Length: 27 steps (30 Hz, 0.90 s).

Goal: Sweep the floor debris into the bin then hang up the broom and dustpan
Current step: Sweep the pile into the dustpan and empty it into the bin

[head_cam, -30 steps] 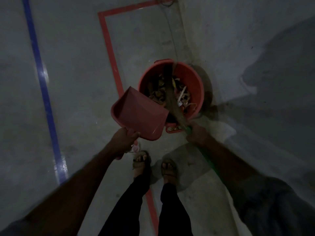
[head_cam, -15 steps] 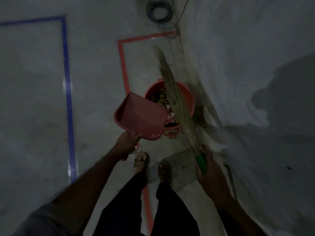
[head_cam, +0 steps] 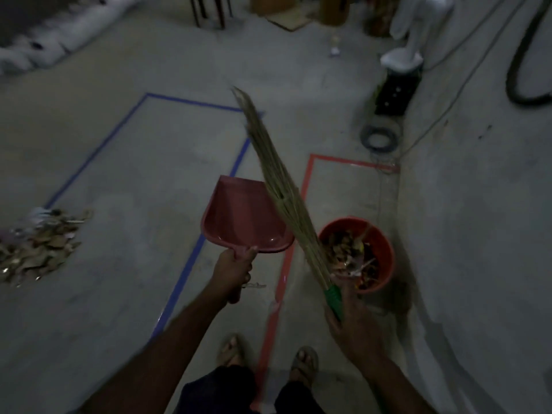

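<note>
I've got the dustpan [head_cam: 243, 218] in my left hand [head_cam: 233, 268], fingers wrapped tight round its short handle, pan held level above the floor and looking empty from here. My right hand [head_cam: 352, 321] curls round the green grip of the broom [head_cam: 280, 186], bristles pointing up and away, crossing over the pan's right edge.

The bin [head_cam: 385, 252] sits low on my right, close to the wall, inside the red tape outline [head_cam: 307, 180]. It's already well filled with leaves and scraps. The debris pile [head_cam: 38, 243] lies well apart on the far left, just outside the blue tape outline [head_cam: 185, 264], so I judge there's at least another load to fetch.

Risks now: the raised broom could shed bits onto the floor, and its long tip could catch the cables [head_cam: 448, 94] or the coiled wire [head_cam: 379, 137] along the wall. The bin looks nearly full, so another tipped load could spill over the rim.

Materials: the pan is smooth moulded plastic, scoop-shaped with a raised back lip. The broom is a long tapering bundle of dry, stiff grass stalks. The bin is a round plastic tub. The leaves look dry, light, easily scattered. The floor is dull bare concrete.
</note>
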Available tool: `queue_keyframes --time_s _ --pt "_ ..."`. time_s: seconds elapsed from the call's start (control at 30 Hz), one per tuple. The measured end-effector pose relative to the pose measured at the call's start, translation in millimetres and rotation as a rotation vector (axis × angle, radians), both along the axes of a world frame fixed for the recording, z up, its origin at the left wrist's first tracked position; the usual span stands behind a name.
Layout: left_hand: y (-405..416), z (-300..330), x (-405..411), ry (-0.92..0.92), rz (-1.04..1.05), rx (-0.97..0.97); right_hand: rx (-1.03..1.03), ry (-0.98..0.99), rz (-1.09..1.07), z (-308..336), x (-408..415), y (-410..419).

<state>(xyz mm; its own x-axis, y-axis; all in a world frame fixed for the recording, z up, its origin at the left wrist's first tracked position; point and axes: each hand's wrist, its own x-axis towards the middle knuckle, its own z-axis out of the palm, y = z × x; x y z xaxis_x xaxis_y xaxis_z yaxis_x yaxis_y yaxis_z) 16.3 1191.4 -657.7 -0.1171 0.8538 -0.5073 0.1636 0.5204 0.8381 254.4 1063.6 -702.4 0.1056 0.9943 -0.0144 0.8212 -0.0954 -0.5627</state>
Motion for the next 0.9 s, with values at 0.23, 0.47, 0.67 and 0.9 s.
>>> queue_keyframes --time_s 0.23,0.47,0.67,0.9 --pt "-32 59 -117 -0.026 0.191 0.164 0.115 -0.015 0.231 54 -96 30" --pt "-99 75 -276 -0.021 0.384 0.195 0.168 -0.117 0.473 67 -243 29" --pt "-173 74 -413 -0.029 0.575 0.180 0.173 -0.120 0.700 76 -379 6" --pt "-243 62 -529 -0.069 0.793 0.156 0.115 -0.113 0.891 82 -509 -4"
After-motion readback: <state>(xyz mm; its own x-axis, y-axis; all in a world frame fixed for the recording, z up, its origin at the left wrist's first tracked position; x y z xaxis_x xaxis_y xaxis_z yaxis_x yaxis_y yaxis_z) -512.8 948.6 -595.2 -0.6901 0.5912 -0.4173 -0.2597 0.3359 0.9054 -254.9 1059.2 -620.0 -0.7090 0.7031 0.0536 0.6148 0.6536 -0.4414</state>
